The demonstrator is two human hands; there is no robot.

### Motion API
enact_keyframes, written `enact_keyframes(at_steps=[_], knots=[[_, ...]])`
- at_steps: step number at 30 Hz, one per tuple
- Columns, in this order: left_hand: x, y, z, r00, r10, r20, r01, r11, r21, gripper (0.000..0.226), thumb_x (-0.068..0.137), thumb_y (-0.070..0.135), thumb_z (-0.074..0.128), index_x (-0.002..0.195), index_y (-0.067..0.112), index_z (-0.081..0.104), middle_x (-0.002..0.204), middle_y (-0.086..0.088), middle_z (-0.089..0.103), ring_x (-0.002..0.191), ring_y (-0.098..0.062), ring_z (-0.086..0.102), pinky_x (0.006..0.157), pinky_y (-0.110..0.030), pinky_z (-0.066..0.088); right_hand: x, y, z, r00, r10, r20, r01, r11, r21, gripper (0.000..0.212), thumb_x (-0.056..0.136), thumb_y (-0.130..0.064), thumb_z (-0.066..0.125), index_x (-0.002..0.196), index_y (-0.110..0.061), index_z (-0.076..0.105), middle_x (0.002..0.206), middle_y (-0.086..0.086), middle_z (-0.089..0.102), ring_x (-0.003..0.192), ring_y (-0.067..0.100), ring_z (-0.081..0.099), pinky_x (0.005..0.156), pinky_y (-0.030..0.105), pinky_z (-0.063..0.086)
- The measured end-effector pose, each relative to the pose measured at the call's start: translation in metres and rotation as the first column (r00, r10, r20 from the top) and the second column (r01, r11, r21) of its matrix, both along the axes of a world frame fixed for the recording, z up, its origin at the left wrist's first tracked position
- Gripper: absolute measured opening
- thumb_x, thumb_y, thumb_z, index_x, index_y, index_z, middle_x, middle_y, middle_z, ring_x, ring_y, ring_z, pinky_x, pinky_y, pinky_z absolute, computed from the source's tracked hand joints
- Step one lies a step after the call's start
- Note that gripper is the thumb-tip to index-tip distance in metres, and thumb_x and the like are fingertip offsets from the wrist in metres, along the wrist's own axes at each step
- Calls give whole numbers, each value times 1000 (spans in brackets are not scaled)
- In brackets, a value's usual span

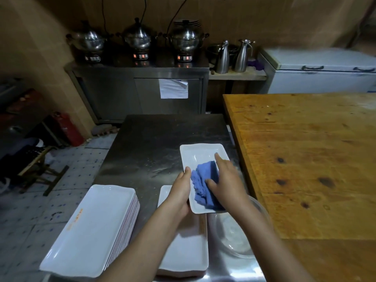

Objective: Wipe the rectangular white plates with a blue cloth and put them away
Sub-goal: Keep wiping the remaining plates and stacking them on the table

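A rectangular white plate (200,157) is held above the steel table, its near left edge gripped by my left hand (182,190), thumb on top of the rim. My right hand (227,180) presses a crumpled blue cloth (204,185) onto the plate's near half, with the fingers spread over the cloth. A tall stack of rectangular white plates (93,231) stands at the table's near left corner. A second, lower stack of white plates (187,247) lies under my left forearm.
The steel table (150,147) runs away in front of me. A glass bowl (236,239) sits at its near right. A wooden table (305,159) butts against the right side. Pots, steel jugs and a chest freezer line the far wall.
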State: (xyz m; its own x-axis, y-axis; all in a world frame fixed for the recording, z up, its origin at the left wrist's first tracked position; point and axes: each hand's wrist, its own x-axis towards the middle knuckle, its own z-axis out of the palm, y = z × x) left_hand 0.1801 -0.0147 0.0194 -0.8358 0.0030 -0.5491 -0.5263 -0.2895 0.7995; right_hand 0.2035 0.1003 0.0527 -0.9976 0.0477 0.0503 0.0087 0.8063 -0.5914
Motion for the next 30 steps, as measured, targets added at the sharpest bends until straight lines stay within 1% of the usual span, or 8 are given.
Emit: enact_keyframes(at_steps=[3, 8, 10, 14, 18, 21, 26, 30], knots=[[1, -10, 5, 998, 26, -49, -27, 1000, -16, 40, 99, 44, 34, 114, 17, 60, 99, -5, 70, 80, -20, 68, 66, -29, 53, 3, -10, -3, 962, 269, -47, -245, 926, 288, 59, 99, -31, 39, 150, -15, 15, 157, 3, 17, 145, 20, 10, 115, 31, 11], [6, -18, 14, 976, 7, -220, -43, 986, -161, 40, 99, 45, 27, 113, 27, 59, 96, 5, 67, 70, 3, 61, 64, -11, 46, 4, -38, -15, 898, 439, -32, -409, 860, 306, 53, 102, -29, 22, 152, -21, 6, 160, -5, 2, 146, 11, -8, 115, 32, 0], [12, -21, 16, 977, -3, -215, -32, 987, -159, 36, 99, 45, 26, 113, 29, 56, 85, 8, 63, 58, 9, 62, 52, -9, 50, -13, -41, -13, 892, 449, -56, -408, 852, 329, 52, 103, -29, 20, 152, -23, 5, 160, -7, 1, 145, 10, -10, 115, 33, -5], [19, -22, 17, 966, -82, -247, 25, 974, -226, 44, 98, 49, 28, 120, 26, 59, 107, -2, 68, 94, -17, 66, 82, -31, 52, -53, -33, -1, 921, 384, -70, -320, 845, 428, 52, 103, -35, 18, 152, -24, 3, 159, -8, -1, 145, 11, -11, 114, 39, -12], [16, -30, 16, 965, -15, -263, -51, 968, -244, 36, 97, 45, 36, 90, 24, 64, 70, 13, 68, 59, -3, 66, 48, -16, 47, -61, -21, -3, 976, 216, -42, -168, 853, 494, 52, 102, -36, 13, 151, -24, -1, 159, -7, -6, 145, 15, -14, 113, 42, -15], [12, -41, 19, 965, 29, -260, -93, 966, -240, 34, 97, 46, 37, 85, 26, 63, 70, 15, 67, 52, 1, 64, 40, -12, 44, -46, -12, -10, 997, 77, -18, -58, 862, 503, 53, 102, -33, 14, 151, -20, -1, 160, -4, -5, 145, 18, -14, 113, 42, -14], [13, -46, 20, 965, -2, -263, -67, 964, -256, 35, 98, 45, 35, 95, 23, 63, 85, 10, 67, 73, -6, 64, 58, -19, 48, 0, -36, -15, 967, 236, -93, -173, 881, 440, 54, 101, -33, 16, 152, -17, 6, 160, -2, 2, 146, 20, -8, 114, 39, -13], [22, -35, 16, 944, -71, -323, -18, 964, -265, 29, 99, 37, 34, 102, 27, 62, 88, 12, 64, 74, 6, 58, 56, -3, 45, -13, -51, -7, 942, 321, -95, -247, 859, 449, 52, 102, -33, 17, 152, -21, 8, 160, -6, 4, 146, 16, -10, 111, 41, -18]])
